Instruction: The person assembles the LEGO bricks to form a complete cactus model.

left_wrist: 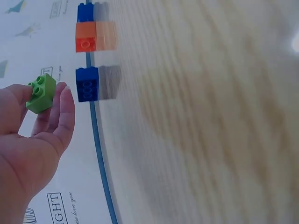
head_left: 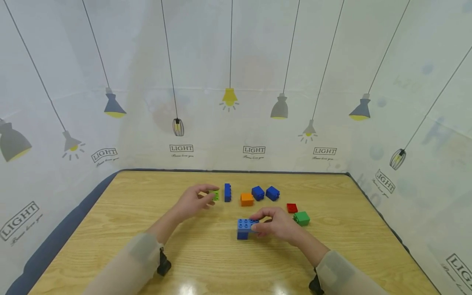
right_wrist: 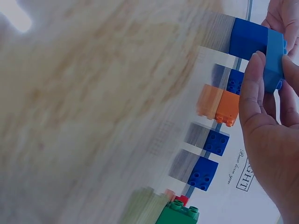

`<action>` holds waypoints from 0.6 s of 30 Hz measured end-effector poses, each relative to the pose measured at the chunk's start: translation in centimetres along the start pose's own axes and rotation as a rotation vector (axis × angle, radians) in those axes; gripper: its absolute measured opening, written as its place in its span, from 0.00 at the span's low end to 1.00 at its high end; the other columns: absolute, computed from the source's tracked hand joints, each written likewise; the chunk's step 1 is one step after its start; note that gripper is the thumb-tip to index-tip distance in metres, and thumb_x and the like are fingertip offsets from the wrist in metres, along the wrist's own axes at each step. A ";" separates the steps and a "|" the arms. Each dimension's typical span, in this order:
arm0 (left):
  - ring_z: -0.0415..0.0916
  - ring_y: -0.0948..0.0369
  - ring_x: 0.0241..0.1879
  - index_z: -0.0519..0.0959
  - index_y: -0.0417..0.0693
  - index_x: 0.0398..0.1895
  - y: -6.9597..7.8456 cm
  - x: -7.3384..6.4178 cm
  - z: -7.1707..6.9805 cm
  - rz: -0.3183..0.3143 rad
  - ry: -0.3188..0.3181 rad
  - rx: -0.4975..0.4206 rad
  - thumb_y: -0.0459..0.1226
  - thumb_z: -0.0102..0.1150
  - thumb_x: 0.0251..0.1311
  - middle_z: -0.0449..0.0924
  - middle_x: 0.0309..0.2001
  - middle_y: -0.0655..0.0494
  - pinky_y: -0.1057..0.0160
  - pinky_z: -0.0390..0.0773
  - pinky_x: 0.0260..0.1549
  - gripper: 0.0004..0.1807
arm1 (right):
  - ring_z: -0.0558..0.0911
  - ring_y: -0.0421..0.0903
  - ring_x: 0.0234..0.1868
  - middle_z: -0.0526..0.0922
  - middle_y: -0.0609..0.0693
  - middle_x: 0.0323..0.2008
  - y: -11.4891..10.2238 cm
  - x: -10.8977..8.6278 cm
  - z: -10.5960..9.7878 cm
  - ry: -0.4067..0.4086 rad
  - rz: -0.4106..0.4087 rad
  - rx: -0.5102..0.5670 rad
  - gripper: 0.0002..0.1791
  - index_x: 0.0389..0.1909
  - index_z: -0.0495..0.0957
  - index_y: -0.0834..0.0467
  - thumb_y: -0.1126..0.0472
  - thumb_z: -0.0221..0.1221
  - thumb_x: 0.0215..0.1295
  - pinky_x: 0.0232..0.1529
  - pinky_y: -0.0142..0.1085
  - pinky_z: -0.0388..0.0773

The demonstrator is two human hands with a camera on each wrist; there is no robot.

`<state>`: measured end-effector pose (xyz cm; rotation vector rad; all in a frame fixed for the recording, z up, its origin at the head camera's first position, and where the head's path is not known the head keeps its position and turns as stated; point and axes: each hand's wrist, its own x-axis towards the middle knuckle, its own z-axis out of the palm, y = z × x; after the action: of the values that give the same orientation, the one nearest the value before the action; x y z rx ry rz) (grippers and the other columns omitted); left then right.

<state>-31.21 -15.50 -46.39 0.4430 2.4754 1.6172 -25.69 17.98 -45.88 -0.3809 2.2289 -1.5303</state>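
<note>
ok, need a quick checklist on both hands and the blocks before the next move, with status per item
1. Left hand holds the light green block: ok, lifted clear of the table.
2. Right hand grips the light blue block: ok, by its right end.
3. Light blue block sits on the dark blue block: ok, with its right end overhanging.
4. Those two pressed fully together: cannot tell.
5. Studs free on the light blue block's left end: ok.
6. Light green block joined to that pair: not ok, held well apart.
</note>
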 end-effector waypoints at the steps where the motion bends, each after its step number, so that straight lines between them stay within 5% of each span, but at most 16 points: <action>1: 0.89 0.43 0.55 0.81 0.47 0.73 0.2 -0.2 0.2 -0.004 -0.005 -0.011 0.41 0.60 0.82 0.83 0.65 0.43 0.52 0.91 0.52 0.21 | 0.91 0.49 0.43 0.86 0.56 0.57 0.0 0.0 0.0 0.001 0.001 0.000 0.16 0.57 0.87 0.60 0.58 0.73 0.73 0.48 0.43 0.92; 7: 0.88 0.43 0.53 0.83 0.53 0.71 1.1 -1.2 1.2 0.000 -0.025 -0.014 0.43 0.60 0.82 0.85 0.58 0.48 0.49 0.91 0.51 0.19 | 0.91 0.49 0.43 0.85 0.56 0.56 0.0 0.0 0.0 0.003 0.005 0.001 0.16 0.57 0.88 0.59 0.58 0.73 0.73 0.48 0.44 0.92; 18: 0.88 0.39 0.53 0.83 0.50 0.70 2.3 -2.3 3.0 0.014 -0.108 -0.123 0.39 0.64 0.79 0.84 0.62 0.44 0.48 0.91 0.52 0.20 | 0.91 0.48 0.42 0.86 0.56 0.56 0.0 0.1 0.0 0.010 0.012 -0.003 0.16 0.57 0.88 0.59 0.58 0.73 0.73 0.49 0.46 0.92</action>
<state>-27.77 -12.81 -45.63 0.5170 2.2861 1.6918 -25.80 17.91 -45.90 -0.3613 2.2368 -1.5262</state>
